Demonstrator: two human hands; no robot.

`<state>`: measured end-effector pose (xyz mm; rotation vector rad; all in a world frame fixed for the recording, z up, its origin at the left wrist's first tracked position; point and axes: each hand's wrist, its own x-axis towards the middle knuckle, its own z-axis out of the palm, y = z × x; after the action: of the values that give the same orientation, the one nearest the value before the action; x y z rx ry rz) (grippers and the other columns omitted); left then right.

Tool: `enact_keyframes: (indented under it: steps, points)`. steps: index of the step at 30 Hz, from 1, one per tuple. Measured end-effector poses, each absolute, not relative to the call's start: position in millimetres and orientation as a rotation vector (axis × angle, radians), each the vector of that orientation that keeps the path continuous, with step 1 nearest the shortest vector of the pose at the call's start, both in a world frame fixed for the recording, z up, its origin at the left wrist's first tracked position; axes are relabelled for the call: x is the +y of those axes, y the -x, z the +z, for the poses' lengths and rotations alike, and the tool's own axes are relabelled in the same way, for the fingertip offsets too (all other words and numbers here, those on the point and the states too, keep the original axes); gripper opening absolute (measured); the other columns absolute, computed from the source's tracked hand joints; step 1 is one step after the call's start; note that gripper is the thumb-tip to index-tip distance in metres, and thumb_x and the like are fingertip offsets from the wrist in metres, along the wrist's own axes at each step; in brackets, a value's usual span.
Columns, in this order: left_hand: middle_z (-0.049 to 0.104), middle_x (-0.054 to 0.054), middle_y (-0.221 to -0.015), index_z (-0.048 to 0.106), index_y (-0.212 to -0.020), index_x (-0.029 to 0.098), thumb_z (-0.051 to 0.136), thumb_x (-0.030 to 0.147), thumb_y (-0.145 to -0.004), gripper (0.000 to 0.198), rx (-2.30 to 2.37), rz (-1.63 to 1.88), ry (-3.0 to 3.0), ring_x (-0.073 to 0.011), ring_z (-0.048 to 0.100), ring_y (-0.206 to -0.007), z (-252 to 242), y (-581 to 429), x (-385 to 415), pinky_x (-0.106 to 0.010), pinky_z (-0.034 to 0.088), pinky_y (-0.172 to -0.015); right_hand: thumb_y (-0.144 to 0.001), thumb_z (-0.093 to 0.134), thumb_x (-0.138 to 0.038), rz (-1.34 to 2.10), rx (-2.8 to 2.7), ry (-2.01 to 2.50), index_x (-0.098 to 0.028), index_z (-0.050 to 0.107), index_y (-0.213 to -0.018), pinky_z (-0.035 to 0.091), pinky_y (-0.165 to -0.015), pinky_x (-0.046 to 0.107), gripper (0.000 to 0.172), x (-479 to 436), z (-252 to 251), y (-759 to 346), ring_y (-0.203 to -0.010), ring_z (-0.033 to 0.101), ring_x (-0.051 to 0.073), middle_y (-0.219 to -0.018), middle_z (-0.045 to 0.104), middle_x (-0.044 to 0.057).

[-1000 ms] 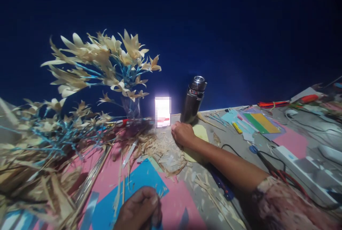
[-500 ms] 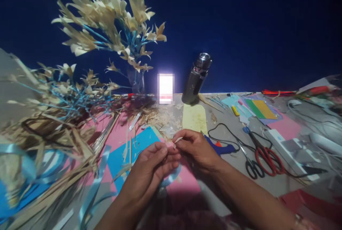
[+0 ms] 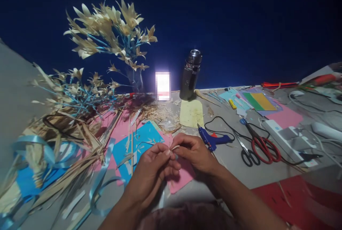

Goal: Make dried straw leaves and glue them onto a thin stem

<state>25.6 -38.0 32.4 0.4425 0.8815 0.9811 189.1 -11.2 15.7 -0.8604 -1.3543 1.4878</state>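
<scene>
In the head view, the left hand (image 3: 153,167) and the right hand (image 3: 193,151) meet low in the middle of the frame, fingertips touching, and both pinch 1 thin pale strip (image 3: 175,147) between thumb and fingers; whether it is straw or paper is too small to tell. Under the hands lie a pink sheet (image 3: 183,178) and, just to its left, a blue sheet (image 3: 143,141) crossed by a thin stick (image 3: 131,148). Just right of the right hand a blue glue gun (image 3: 212,139) lies on the grey table (image 3: 235,173), its black cord looping behind it. Farther right are red-handled scissors (image 3: 263,150) and a smaller black-handled pair (image 3: 247,155). Toward the middle of the frame, against the dark blue wall, stand a metal flask (image 3: 190,75) and a glowing white screen (image 3: 162,86), with a yellow sheet (image 3: 191,113) before the flask. In the upper left a vase of pale leaf flowers (image 3: 112,30) rises, and loose straw and blue ribbon (image 3: 29,144) fill the left side.
</scene>
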Motion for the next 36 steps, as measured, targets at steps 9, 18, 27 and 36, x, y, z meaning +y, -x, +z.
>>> enact_keyframes:
  steps: [9, 18, 27, 36]
  points:
    - [0.069, 0.001, -0.061, 0.063, -0.085, 0.019, 0.08, 0.034, -0.079, 0.023, 1.136, 1.197, -0.811, -0.0133, 0.063, -0.053, 27.9, -34.9, -43.9, -0.022, 0.051, -0.054, -0.075, 0.084, -0.036, 1.725, -0.962, 0.876, -0.017, 0.07, -0.087, 0.036, -0.054, 0.022, 0.027, -30.6, 6.4, -189.5, -0.058, 0.051, 0.009, -0.075, 0.066, 0.0]
    - [0.07, 0.001, -0.065, 0.068, -0.081, 0.019, 0.079, 0.031, -0.081, 0.017, 1.072, 1.193, -0.818, -0.0109, 0.063, -0.061, 18.1, -33.6, -45.9, -0.02, 0.052, -0.063, -0.07, 0.085, -0.031, 1.742, -0.735, 0.886, -0.016, 0.064, -0.071, 0.022, -0.043, 0.017, 0.026, -30.1, 9.7, -183.3, -0.045, 0.035, 0.004, -0.054, 0.054, -0.005]
    - [0.07, -0.001, -0.076, 0.071, -0.073, 0.016, 0.092, 0.028, -0.065, 0.025, 0.969, 1.177, -0.562, -0.0114, 0.064, -0.063, 26.0, -33.1, -43.8, -0.021, 0.054, -0.061, -0.07, 0.081, -0.031, 1.734, -0.664, 0.906, -0.016, 0.06, -0.068, 0.02, -0.042, 0.017, 0.026, -29.8, 10.1, -181.5, -0.044, 0.031, 0.004, -0.054, 0.048, -0.007]
    - [0.067, 0.003, -0.073, 0.07, -0.074, 0.018, 0.088, 0.029, -0.068, 0.022, 1.082, 1.176, -0.678, -0.0087, 0.059, -0.064, 16.8, -25.9, -42.3, -0.018, 0.048, -0.062, -0.073, 0.066, -0.026, 1.318, -1.453, 1.282, -0.017, 0.063, -0.066, 0.032, -0.051, 0.023, 0.011, -36.9, 24.0, -184.4, -0.054, 0.045, 0.011, -0.061, 0.058, -0.002]
